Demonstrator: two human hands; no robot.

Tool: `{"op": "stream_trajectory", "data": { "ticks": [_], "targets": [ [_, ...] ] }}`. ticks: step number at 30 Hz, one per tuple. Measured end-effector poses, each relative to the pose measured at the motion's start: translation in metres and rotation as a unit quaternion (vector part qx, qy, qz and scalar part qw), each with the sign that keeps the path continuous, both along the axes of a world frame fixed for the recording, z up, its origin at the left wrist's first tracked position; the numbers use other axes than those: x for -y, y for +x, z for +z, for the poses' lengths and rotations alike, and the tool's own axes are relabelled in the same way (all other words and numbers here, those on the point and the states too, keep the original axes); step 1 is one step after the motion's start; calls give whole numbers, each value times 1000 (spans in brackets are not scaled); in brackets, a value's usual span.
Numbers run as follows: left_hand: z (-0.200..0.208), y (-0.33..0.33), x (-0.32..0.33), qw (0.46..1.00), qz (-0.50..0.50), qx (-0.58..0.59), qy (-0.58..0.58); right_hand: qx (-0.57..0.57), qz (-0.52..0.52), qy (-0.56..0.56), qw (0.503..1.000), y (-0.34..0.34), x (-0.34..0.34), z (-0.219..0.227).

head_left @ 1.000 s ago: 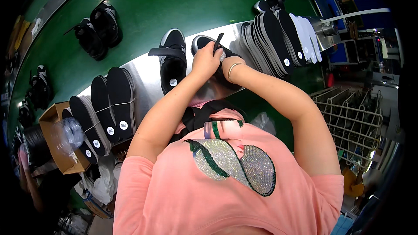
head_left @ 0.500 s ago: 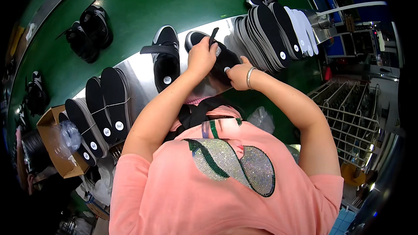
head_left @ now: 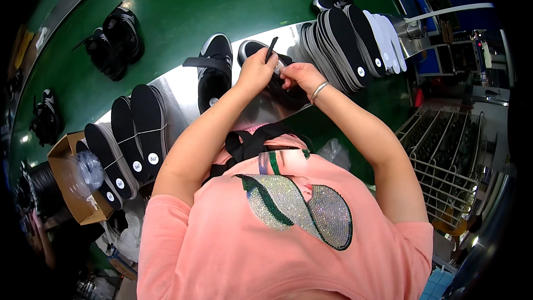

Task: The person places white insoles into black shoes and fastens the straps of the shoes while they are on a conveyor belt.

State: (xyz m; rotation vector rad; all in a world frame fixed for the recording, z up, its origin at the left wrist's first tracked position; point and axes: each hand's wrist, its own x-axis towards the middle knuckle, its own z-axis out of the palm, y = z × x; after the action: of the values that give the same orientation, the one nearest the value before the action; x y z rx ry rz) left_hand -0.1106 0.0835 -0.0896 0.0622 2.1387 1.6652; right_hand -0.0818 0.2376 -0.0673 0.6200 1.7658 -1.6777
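Observation:
A black shoe with a grey toe [head_left: 250,49] lies on the shiny metal ledge, toe pointing away from me. My left hand [head_left: 257,72] is closed on its upper, with a black strap [head_left: 271,49] standing up past the fingers. Beside it, my right hand [head_left: 303,79], a silver bangle at the wrist, pinches at the shoe's tongue, where a white label [head_left: 279,67] shows. The fingers partly cover this spot. Just left sits a matching shoe [head_left: 215,72], its strap folded out sideways and a round white sticker inside, partly behind my left forearm.
Stacked black insoles [head_left: 338,50] and white ones [head_left: 387,41] stand on the right. Tied insole bundles [head_left: 149,128] and a cardboard box [head_left: 72,189] with clear plastic are at left. More shoes [head_left: 119,36] rest on the green surface [head_left: 183,0]. A wire rack [head_left: 444,155] is at far right.
My right hand has moved forward and left, from the shoe's heel opening to its tongue beside my left hand. The left hand keeps its hold.

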Motion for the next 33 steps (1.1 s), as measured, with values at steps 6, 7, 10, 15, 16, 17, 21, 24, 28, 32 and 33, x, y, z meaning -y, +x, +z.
{"op": "stream_trajectory", "data": {
  "ticks": [6,7,10,15,16,17,21,24,28,32,33],
  "targets": [
    [-6,-5,-4,998,49,-30,-25,-45,-23,-184,982,-2,-17,6],
    [-6,-6,-3,998,57,-7,-13,-64,-31,-233,970,5,-18,8],
    [4,4,6,995,24,-90,-25,-129,-41,-226,965,30,-12,18],
    [44,49,26,951,79,-299,-33,-295,50,81,951,70,18,43],
    [53,56,33,922,95,-374,-17,-308,63,78,946,73,23,48],
    [61,64,42,934,36,-354,2,-380,94,110,914,72,30,51],
    [85,78,85,976,-56,-197,76,-372,211,177,886,77,51,63],
    [96,86,138,968,46,-245,10,-348,296,279,845,81,58,63],
    [110,110,262,789,385,-407,-254,-357,395,465,708,93,57,44],
    [128,148,374,614,497,-347,-505,-297,477,472,679,86,52,16],
    [127,158,386,643,480,-254,-540,-259,483,443,710,79,51,12]
  ]
}}
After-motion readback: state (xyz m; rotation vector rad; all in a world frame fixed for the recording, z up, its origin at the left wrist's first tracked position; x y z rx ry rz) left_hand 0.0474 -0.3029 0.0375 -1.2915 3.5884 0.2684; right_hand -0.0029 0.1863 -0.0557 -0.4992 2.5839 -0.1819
